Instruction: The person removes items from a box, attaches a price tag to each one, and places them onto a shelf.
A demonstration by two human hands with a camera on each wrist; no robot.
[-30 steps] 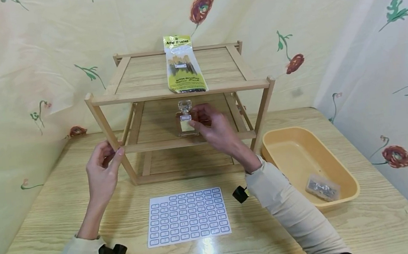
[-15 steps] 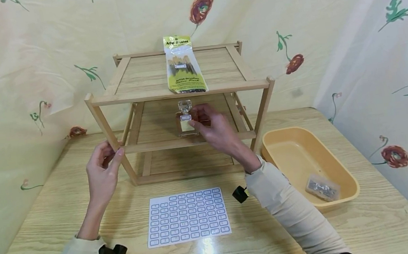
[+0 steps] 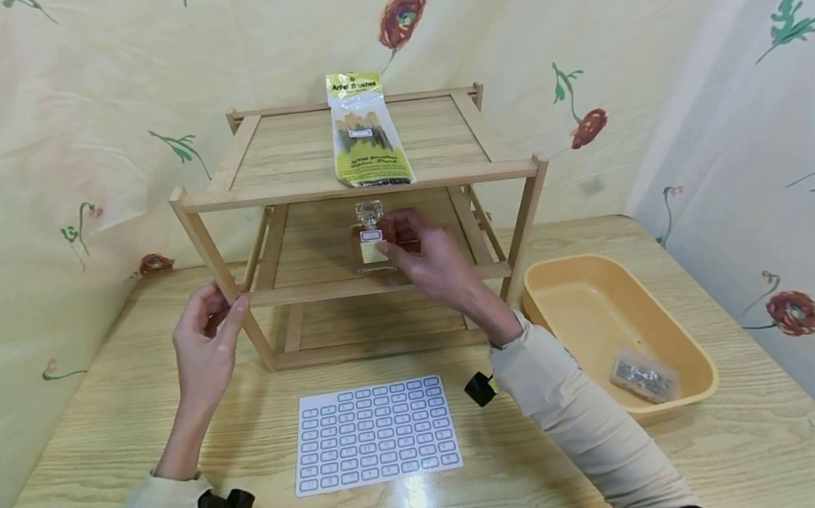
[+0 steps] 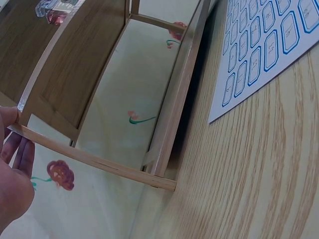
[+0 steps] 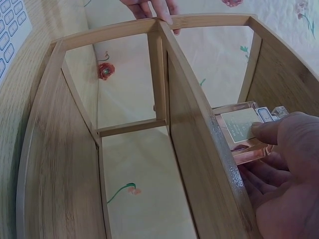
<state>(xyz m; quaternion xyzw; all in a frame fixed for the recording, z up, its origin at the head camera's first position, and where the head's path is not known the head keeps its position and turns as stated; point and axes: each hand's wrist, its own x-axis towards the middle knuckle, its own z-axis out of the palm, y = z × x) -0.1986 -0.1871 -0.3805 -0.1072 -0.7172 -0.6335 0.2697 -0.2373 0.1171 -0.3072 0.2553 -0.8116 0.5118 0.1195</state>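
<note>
In the middle of the head view I have a glass bottle [image 3: 368, 253], square-bodied and amber-tinted, upright at the front of a pale wooden rack's [image 3: 306, 292] middle shelf [image 3: 309, 248]; its faceted clear stopper [image 3: 369, 211] points up, and a blue-bordered sticker [image 5: 264, 114] sits above the cream label [image 5: 238, 125]; my right hand [image 3: 434, 258] reaches in from the right with its fingers clamped on the bottle, thumb against the label, the others bent behind; that arm slants up from the lower right in a creased cream sleeve [image 3: 575, 402]. My left hand [image 3: 206, 340], left of centre, grips the rack's slim, smooth post [image 3: 204, 245], thumb in front, fingers behind; a glossy brush packet [image 3: 360, 100] lies on top; a white printed sheet [image 3: 373, 434] lies flat on the wood-grained surface [image 3: 523, 475], lower centre; a yellow, round-cornered basin [image 3: 587, 309] at right holds a small clear bag [image 3: 645, 375].
</note>
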